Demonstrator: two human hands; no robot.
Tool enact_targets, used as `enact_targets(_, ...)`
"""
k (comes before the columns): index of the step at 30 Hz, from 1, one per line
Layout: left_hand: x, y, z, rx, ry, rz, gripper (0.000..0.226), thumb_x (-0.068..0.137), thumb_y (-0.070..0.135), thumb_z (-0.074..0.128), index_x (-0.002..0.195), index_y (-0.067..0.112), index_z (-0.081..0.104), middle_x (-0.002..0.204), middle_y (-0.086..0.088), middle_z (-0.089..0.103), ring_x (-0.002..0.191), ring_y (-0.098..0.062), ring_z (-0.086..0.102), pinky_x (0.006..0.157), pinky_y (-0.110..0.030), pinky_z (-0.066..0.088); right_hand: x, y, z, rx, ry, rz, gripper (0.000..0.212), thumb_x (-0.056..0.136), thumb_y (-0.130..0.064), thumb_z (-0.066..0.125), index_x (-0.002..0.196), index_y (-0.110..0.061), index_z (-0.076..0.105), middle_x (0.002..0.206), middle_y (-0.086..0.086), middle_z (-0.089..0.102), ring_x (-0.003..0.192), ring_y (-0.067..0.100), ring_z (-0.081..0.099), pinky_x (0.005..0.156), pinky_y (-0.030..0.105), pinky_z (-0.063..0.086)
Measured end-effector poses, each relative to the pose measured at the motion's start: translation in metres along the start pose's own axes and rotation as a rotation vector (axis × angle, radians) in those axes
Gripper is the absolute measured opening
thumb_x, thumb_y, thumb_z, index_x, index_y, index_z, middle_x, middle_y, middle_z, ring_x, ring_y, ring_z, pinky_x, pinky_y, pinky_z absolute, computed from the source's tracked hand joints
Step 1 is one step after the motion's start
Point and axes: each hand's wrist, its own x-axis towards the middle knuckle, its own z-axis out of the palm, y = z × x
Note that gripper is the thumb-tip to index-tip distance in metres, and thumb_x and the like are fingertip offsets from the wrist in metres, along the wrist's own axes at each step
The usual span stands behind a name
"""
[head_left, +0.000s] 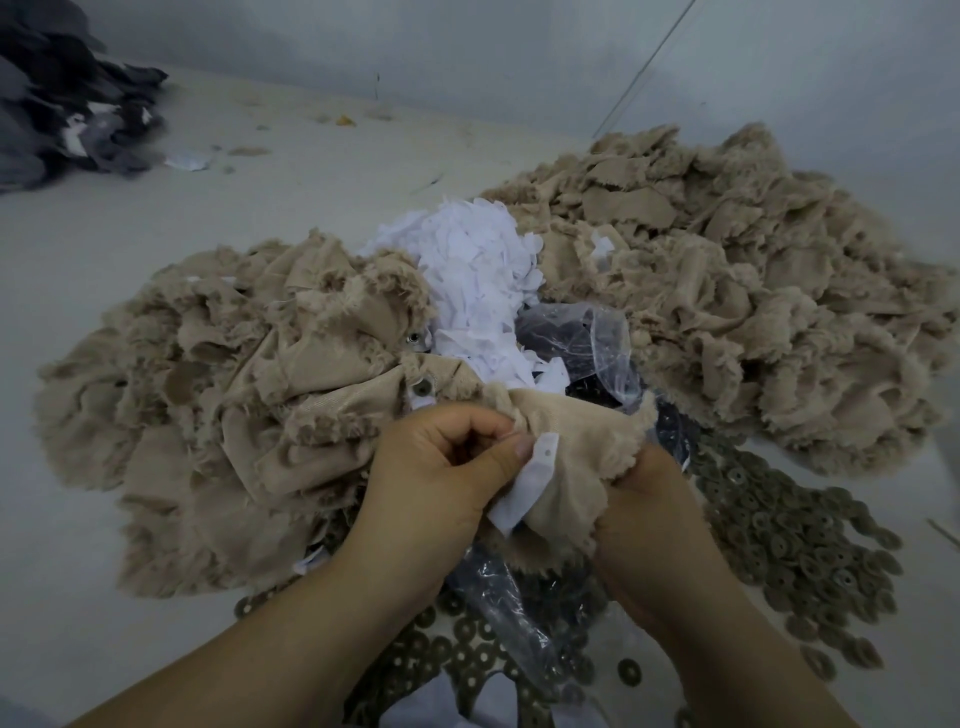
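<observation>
Two bare hands work close together over a grey desk (156, 218) heaped with cloth scraps. The left hand (436, 467) has its fingers (483, 426) curled, with the thumb and forefinger pinching the top of a white strip (524, 488). The strip lies flat on a frayed beige patch (582, 431) that both hands hold up. The right hand (644, 499) grips the patch's lower right edge; its fingers are curled under the cloth and mostly hidden. The strip hangs down between the two hands, touching the left thumb.

Just beyond the left fingers, a metal snap (421, 388) sits on a beige piece. To their left spreads a big beige pile (208, 389). A second beige pile (727, 291) rises beyond and to the right of the right fingers. Between the two piles, straight ahead of the fingers, is a mound of white scraps (478, 275). A crumpled clear bag (582, 332) lies just past the patch. Below and right of the right hand, many round beige discs (779, 530) with centre holes overlap on the desk. Far off to the left, well apart from the fingers, sits a dark cloth heap (67, 93)
</observation>
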Motion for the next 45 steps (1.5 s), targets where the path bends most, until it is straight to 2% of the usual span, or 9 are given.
enact_targets(9, -0.001, -0.002, 0.002, 0.091, 0.024, 0.016, 0.009, 0.081, 0.009, 0.074, 0.074, 0.013, 0.076, 0.068, -0.005, 0.072, 0.062, -0.016, 0.067, 0.06, -0.032, 0.059, 0.002, 0.003, -0.004, -0.131, 0.129, -0.055, 0.033, 0.086, 0.012, 0.064, 0.067, -0.014, 0.066, 0.057, -0.011, 0.068, 0.054, -0.004, 0.062, 0.052, 0.011, 0.049)
enact_targets(15, -0.001, -0.001, 0.0, 0.214, 0.021, 0.108, 0.012, 0.084, 0.011, 0.075, 0.073, 0.016, 0.074, 0.067, -0.004, 0.07, 0.065, -0.026, 0.067, 0.059, -0.039, 0.058, 0.003, 0.008, -0.002, -0.032, 0.118, -0.01, 0.015, 0.08, 0.01, 0.066, 0.074, -0.002, 0.072, 0.068, 0.005, 0.073, 0.065, 0.015, 0.069, 0.057, 0.021, 0.056)
enact_targets(19, 0.001, 0.001, 0.0, 0.226, 0.023, 0.087, 0.018, 0.084, 0.006, 0.074, 0.074, 0.021, 0.075, 0.066, -0.001, 0.071, 0.063, -0.023, 0.067, 0.059, -0.036, 0.059, 0.005, 0.01, -0.005, -0.003, 0.081, 0.103, 0.044, 0.085, 0.013, 0.057, 0.055, -0.018, 0.067, 0.056, -0.001, 0.067, 0.053, -0.001, 0.066, 0.051, 0.008, 0.049)
enact_targets(23, 0.001, 0.003, -0.001, 0.24, 0.026, 0.088, 0.018, 0.084, 0.007, 0.074, 0.067, 0.014, 0.073, 0.058, -0.004, 0.067, 0.056, -0.029, 0.063, 0.051, -0.041, 0.054, 0.002, 0.009, -0.005, 0.017, 0.137, 0.039, 0.016, 0.087, -0.009, 0.063, 0.074, 0.0, 0.067, 0.087, 0.037, 0.064, 0.071, 0.026, 0.07, 0.069, 0.036, 0.061)
enact_targets(26, 0.002, 0.005, -0.002, 0.257, 0.026, 0.099, 0.017, 0.083, 0.007, 0.074, 0.067, 0.011, 0.073, 0.055, -0.006, 0.065, 0.052, -0.03, 0.061, 0.048, -0.039, 0.052, 0.0, 0.006, -0.004, 0.074, 0.138, 0.075, 0.055, 0.074, -0.05, 0.064, 0.079, 0.005, 0.058, 0.096, 0.045, 0.054, 0.085, 0.048, 0.058, 0.09, 0.061, 0.049)
enact_targets(28, 0.002, 0.006, -0.002, 0.291, 0.016, 0.119, 0.018, 0.083, 0.007, 0.075, 0.065, 0.011, 0.072, 0.055, -0.005, 0.065, 0.052, -0.028, 0.061, 0.047, -0.034, 0.05, 0.0, 0.004, -0.003, 0.109, 0.088, 0.068, 0.084, 0.067, -0.067, 0.072, 0.088, 0.013, 0.062, 0.094, 0.048, 0.054, 0.079, 0.056, 0.056, 0.08, 0.066, 0.05)
enact_targets(32, 0.001, 0.005, 0.001, 0.334, -0.005, 0.142, 0.016, 0.082, 0.005, 0.076, 0.067, 0.011, 0.073, 0.059, -0.003, 0.067, 0.055, -0.02, 0.062, 0.051, -0.032, 0.053, 0.003, 0.007, -0.003, 0.065, 0.079, 0.032, 0.037, 0.079, -0.04, 0.078, 0.094, -0.007, 0.077, 0.092, 0.019, 0.075, 0.087, 0.034, 0.074, 0.073, 0.038, 0.06)
enact_targets(42, 0.001, 0.004, 0.0, 0.147, -0.044, -0.037, 0.017, 0.085, 0.001, 0.072, 0.074, 0.013, 0.076, 0.069, -0.011, 0.073, 0.069, -0.036, 0.067, 0.064, -0.046, 0.058, 0.005, 0.01, -0.006, 0.101, 0.165, 0.055, 0.031, 0.067, -0.023, 0.079, 0.094, -0.007, 0.078, 0.092, 0.014, 0.077, 0.086, 0.03, 0.075, 0.073, 0.036, 0.06)
enact_targets(45, 0.002, 0.005, 0.001, 0.216, -0.044, 0.01, 0.019, 0.084, 0.001, 0.072, 0.068, 0.012, 0.074, 0.064, -0.006, 0.071, 0.058, -0.023, 0.066, 0.056, -0.035, 0.057, 0.003, 0.011, -0.005, 0.089, 0.176, 0.006, 0.013, 0.082, -0.005, 0.074, 0.093, -0.009, 0.079, 0.091, 0.013, 0.077, 0.086, 0.031, 0.075, 0.072, 0.038, 0.061)
